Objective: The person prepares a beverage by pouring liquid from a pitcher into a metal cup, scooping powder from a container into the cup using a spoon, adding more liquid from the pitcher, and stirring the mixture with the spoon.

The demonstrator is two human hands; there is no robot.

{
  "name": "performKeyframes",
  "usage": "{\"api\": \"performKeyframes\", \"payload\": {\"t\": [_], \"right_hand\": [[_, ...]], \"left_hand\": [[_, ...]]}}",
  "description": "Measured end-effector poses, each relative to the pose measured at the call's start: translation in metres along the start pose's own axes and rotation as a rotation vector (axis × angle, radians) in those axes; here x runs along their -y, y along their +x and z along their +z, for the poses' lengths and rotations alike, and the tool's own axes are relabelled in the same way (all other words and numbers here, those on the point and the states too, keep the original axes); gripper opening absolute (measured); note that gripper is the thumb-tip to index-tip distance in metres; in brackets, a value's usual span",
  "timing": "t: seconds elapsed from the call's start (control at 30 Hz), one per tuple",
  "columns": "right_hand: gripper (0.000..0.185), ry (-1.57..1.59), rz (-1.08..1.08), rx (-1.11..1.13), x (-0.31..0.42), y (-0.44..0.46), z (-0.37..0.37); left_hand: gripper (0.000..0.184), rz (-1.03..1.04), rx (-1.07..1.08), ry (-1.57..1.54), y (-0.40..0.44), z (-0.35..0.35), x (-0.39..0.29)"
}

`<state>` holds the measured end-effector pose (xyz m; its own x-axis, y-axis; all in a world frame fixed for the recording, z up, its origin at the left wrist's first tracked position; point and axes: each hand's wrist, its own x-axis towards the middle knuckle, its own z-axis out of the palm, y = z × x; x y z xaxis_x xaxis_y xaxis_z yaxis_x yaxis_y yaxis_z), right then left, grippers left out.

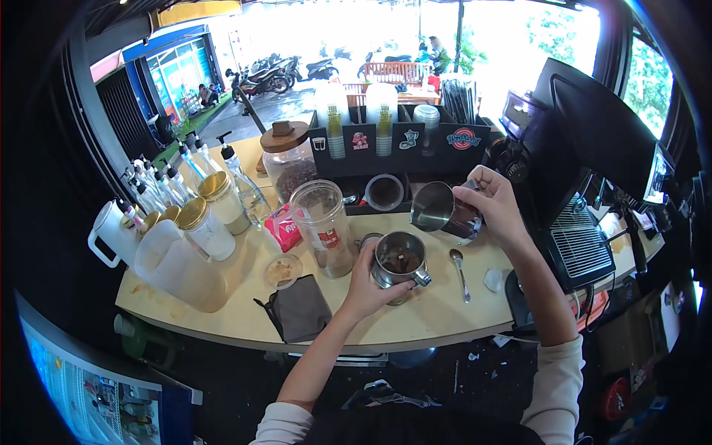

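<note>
My left hand [371,285] is closed round a metal cup [400,259] near the front of the counter. Something dark and wet-looking lies inside the cup, and a small metal fitting juts from its right side. Up and to the right, my right hand [489,200] grips a steel pitcher [434,206], tilted with its mouth toward the left. No stream between pitcher and cup can be made out. Just left of the cup stands a tall clear plastic jar [322,230] with a red label. A spoon [460,276] lies right of the cup.
A dark folded cloth [300,308] and a round lid [282,272] lie at left. Beyond them are gold-lidded jars [208,230], pump bottles [241,178] and a clear jug [178,267]. A black cup organizer [400,148] lines the back; a coffee machine [582,252] stands right.
</note>
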<state>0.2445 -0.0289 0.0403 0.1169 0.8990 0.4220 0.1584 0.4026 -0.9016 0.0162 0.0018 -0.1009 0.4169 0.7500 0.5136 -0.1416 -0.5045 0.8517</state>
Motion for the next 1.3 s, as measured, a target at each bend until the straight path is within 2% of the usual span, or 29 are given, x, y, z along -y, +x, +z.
{"api": "performKeyframes", "payload": {"t": [0.1, 0.27, 0.47, 0.87, 0.97, 1.03, 1.07, 1.13, 1.17, 1.23, 1.27, 1.3], "right_hand": [[0.020, 0.108, 0.065, -0.116, -0.003, -0.007, 0.001], [0.022, 0.358, 0.194, -0.280, -0.063, -0.013, -0.010], [0.025, 0.485, 0.196, -0.352, -0.155, -0.018, -0.010], [0.023, 0.584, 0.143, -0.420, -0.204, -0.023, -0.001], [0.020, 0.520, 0.151, -0.380, -0.196, -0.030, 0.002], [0.015, 0.293, 0.196, -0.329, -0.200, -0.034, -0.002], [0.015, 0.289, 0.198, -0.339, -0.202, -0.036, -0.005], [0.013, 0.043, 0.146, -0.277, -0.188, -0.039, -0.008], [0.013, 0.037, 0.148, -0.291, -0.181, -0.044, -0.013], [0.021, -0.582, -0.017, -0.344, -0.162, -0.053, -0.021], [0.021, -0.588, -0.013, -0.353, -0.150, -0.061, -0.024], [0.024, -0.712, 0.155, -0.180, -0.136, -0.071, -0.025]], "left_hand": [[0.078, 0.011, 0.001, -0.006, 0.000, 0.000, -0.001], [0.076, 0.032, -0.005, 0.013, 0.000, 0.000, 0.000], [0.074, 0.041, -0.006, 0.003, 0.001, 0.001, -0.003], [0.075, 0.039, -0.014, -0.040, 0.000, 0.002, -0.002], [0.076, 0.033, -0.008, -0.038, 0.000, 0.002, -0.002], [0.076, 0.032, -0.007, -0.039, 0.001, 0.002, 0.000], [0.077, 0.031, -0.010, -0.038, 0.000, 0.002, 0.000], [0.077, 0.013, -0.013, -0.047, -0.002, 0.002, 0.002], [0.077, -0.003, -0.027, -0.051, -0.002, 0.003, 0.002], [0.078, -0.004, -0.017, -0.060, -0.002, 0.003, 0.003], [0.078, -0.004, -0.022, -0.060, -0.002, 0.003, 0.003], [0.078, -0.003, -0.028, -0.060, -0.002, 0.003, 0.003]]}}
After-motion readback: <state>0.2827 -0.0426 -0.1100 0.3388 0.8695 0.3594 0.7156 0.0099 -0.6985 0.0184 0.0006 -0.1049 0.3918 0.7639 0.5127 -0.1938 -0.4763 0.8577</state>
